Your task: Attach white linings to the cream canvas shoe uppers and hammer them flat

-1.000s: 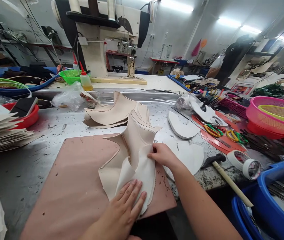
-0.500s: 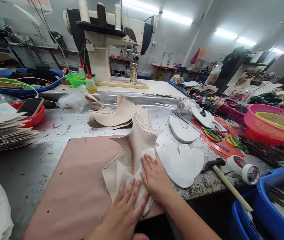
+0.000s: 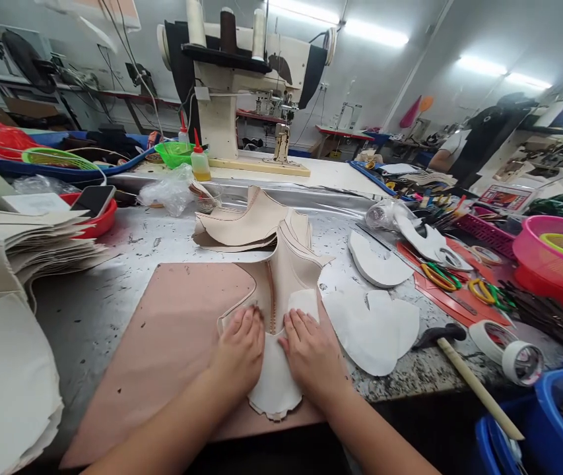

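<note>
A beige stitched leather piece [image 3: 281, 270], which looks like a boot upper, lies on a pinkish-brown board [image 3: 177, 343] at the table's front. A brown seam runs down its middle. My left hand [image 3: 242, 343] presses on its left side, fingers lying flat. On the right side my right hand [image 3: 311, 349] rests with flat fingers over the lower part of a white backing patch [image 3: 303, 300]. Between the hands, the rounded pale end [image 3: 276, 386] points toward me. More beige pieces [image 3: 246, 224] are piled just behind it.
White cut shapes [image 3: 375, 330] lie to the right, near a hammer [image 3: 479, 386], tape rolls [image 3: 521, 363] and scissors [image 3: 439, 276]. A tall stack of pale pieces [image 3: 8, 316] stands left. Behind is a sewing machine [image 3: 216, 112]. Blue bins [image 3: 558, 409] stand at the lower right.
My left hand has moved up and left from the rounded end to the left side of the piece. My right hand has shifted slightly down the white patch. The view has turned left.
</note>
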Demonstrator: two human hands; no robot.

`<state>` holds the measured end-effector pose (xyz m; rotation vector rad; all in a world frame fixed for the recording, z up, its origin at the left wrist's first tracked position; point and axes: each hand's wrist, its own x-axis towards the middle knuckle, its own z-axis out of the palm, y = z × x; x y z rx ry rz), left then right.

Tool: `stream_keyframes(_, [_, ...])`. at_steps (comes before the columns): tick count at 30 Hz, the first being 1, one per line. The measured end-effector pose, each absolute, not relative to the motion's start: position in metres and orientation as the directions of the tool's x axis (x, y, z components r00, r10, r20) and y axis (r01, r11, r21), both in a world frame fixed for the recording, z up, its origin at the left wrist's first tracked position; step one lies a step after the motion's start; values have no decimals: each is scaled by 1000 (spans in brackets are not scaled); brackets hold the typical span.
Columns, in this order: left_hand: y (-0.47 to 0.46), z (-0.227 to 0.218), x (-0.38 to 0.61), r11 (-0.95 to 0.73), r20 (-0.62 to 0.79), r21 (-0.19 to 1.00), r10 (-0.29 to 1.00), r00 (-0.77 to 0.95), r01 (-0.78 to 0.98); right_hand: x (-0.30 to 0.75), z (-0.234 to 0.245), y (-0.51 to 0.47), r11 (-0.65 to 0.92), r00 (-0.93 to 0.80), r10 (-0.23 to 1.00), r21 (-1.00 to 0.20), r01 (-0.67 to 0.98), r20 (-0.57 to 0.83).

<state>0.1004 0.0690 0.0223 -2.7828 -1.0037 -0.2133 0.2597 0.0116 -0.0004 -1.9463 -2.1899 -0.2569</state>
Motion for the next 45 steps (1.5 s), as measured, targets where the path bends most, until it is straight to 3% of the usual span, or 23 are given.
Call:
stream_keyframes(5, [77, 13, 98, -727, 106, -27, 681, 725, 686, 248, -1, -4, 158, -148, 969, -34, 987, 200])
stream_keyframes(8, [79, 14, 99, -708, 10, 18, 706, 708, 706, 247, 6, -25, 288, -273, 953, -110, 951, 131])
stream_keyframes(13, [77, 15, 102, -698, -9, 42, 715, 699, 714, 251, 21, -64, 539, -529, 841, -266, 799, 114])
stream_keyframes(15, [72, 16, 102, -694, 4, 43, 719, 695, 718, 251, 23, -69, 506, -467, 862, -385, 772, 197])
stream_keyframes(18, [61, 18, 99, -659, 25, 30, 752, 658, 752, 246, 23, -63, 366, -216, 918, -499, 785, 333])
stream_keyframes(20, [56, 23, 95, -646, -17, 16, 763, 646, 763, 241, 24, -57, 322, -161, 921, -461, 827, 354])
stream_keyframes(24, [53, 35, 91, -698, -181, 22, 701, 690, 716, 237, 28, -52, 362, -249, 913, -358, 861, 324])
stream_keyframes(27, [52, 36, 90, -738, -195, 35, 656, 729, 673, 237, 27, -53, 389, -273, 892, -302, 870, 360])
stream_keyframes(31, [35, 21, 80, -783, -60, -5, 621, 781, 622, 237, 23, -52, 365, -246, 877, -240, 899, 413])
stream_keyframes(36, [7, 9, 51, -880, 235, -4, 460, 856, 474, 238, 24, -53, 412, -276, 871, -300, 860, 406])
stream_keyframes(40, [-5, 21, 44, -898, 461, 138, 432, 775, 419, 232, 20, -59, 467, -364, 806, -124, 875, 466])
stream_keyframes(43, [-10, 31, 48, -922, 498, 181, 386, 777, 342, 227, 21, -58, 443, -387, 818, -37, 896, 426])
stream_keyframes(45, [-12, 33, 50, -929, 438, 171, 370, 820, 328, 227, 26, -52, 424, -373, 858, -77, 902, 352])
